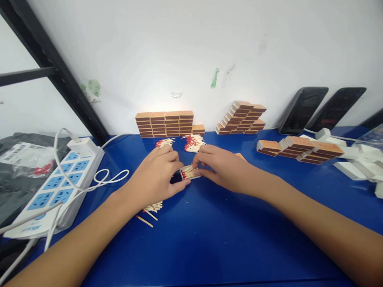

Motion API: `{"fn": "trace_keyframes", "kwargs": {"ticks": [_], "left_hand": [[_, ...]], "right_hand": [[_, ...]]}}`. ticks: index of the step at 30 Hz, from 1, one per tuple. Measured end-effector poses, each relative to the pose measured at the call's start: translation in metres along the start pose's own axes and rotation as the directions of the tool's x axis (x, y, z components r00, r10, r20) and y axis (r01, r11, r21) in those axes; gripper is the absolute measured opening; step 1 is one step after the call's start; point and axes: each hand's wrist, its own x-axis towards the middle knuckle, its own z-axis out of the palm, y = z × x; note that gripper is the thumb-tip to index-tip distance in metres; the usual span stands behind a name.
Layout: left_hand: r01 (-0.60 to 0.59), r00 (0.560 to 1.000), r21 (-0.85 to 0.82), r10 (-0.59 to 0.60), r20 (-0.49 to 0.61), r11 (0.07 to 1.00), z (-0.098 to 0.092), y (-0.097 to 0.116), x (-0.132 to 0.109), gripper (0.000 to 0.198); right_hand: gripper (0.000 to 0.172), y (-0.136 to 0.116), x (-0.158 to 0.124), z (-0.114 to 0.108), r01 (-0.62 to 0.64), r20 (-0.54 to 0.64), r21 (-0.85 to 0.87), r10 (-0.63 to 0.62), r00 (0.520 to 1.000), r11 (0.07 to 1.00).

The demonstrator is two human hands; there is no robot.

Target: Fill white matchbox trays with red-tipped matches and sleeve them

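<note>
A small white matchbox tray [190,173] with red-tipped matches in it lies at the middle of the blue table. My left hand [159,172] grips its left end between thumb and fingers. From the right, my right hand [215,165] reaches over the tray, fingers closed at its right end and on the matches. Loose matches [194,143] form a pile just behind the tray, with another pile [165,142] left of it. More matches [153,207] stick out under my left wrist. An orange matchbox [241,157] is partly hidden behind my right hand.
Matchboxes [165,124] stand stacked against the wall, with a stepped stack [241,118] farther right. More boxes [300,149] lie at right, beside white trays [364,162]. Two phones [303,110] lean on the wall. A power strip [57,186] with white cables is at left.
</note>
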Motion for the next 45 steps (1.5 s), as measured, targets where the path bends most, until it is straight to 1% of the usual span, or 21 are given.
{"fn": "trace_keyframes", "kwargs": {"ticks": [3, 6, 9, 16, 20, 23, 27, 33, 39, 42, 45], "left_hand": [[0.006, 1.0, -0.01, -0.006, 0.013, 1.0, -0.0001, 0.0009, -0.0002, 0.03], [0.008, 1.0, -0.03, -0.007, 0.027, 1.0, -0.0006, 0.0022, -0.0001, 0.03], [0.008, 0.999, -0.065, -0.006, 0.036, 0.998, -0.0016, 0.0038, 0.0, 0.031], [0.0, 0.999, -0.107, 0.004, 0.037, 0.994, -0.003, 0.0074, 0.0011, 0.03], [0.002, 0.999, -0.122, 0.002, 0.033, 0.992, -0.0027, 0.0083, 0.001, 0.027], [0.005, 1.0, -0.131, -0.002, 0.028, 0.991, -0.002, 0.0084, 0.0003, 0.026], [-0.001, 1.0, -0.125, 0.004, 0.021, 0.992, -0.0011, 0.0074, -0.0005, 0.027], [-0.015, 1.0, -0.125, 0.016, 0.007, 0.992, -0.0015, 0.0082, -0.0001, 0.026], [-0.017, 1.0, -0.13, 0.018, 0.011, 0.991, -0.002, 0.0086, -0.0005, 0.026], [-0.025, 1.0, -0.133, 0.026, 0.005, 0.991, -0.0012, 0.0073, -0.0011, 0.027], [-0.029, 1.0, -0.131, 0.03, 0.006, 0.991, -0.0009, 0.0065, -0.0007, 0.028]], "right_hand": [[0.01, 0.0001, -0.0012, -0.0032, 0.006, 0.039, 0.044, -0.007, 0.999, 0.999], [0.011, 0.0012, -0.0015, -0.0038, -0.009, 0.068, 0.027, 0.007, 0.998, 1.0], [0.009, 0.0022, -0.0017, -0.0041, -0.013, 0.073, 0.023, 0.012, 0.997, 1.0], [0.009, -0.0027, -0.0014, -0.0007, 0.003, 0.087, 0.155, -0.016, 0.996, 0.988], [0.011, -0.0023, -0.0012, -0.0018, -0.031, 0.042, 0.099, 0.027, 0.999, 0.995], [0.014, -0.0025, -0.0021, -0.0045, -0.039, 0.057, 0.082, 0.035, 0.998, 0.996], [0.013, -0.0036, -0.0034, -0.0051, -0.036, 0.08, 0.097, 0.028, 0.996, 0.995], [0.01, 0.0003, -0.0026, 0.0006, -0.038, 0.113, 0.148, 0.022, 0.993, 0.988], [0.017, -0.0024, -0.0023, 0.0008, -0.05, 0.11, 0.18, 0.03, 0.994, 0.982], [0.014, -0.0052, -0.0026, 0.0001, -0.072, 0.117, 0.132, 0.057, 0.992, 0.989], [0.006, -0.0051, -0.0028, -0.0008, -0.103, 0.096, 0.065, 0.096, 0.991, 0.993]]}}
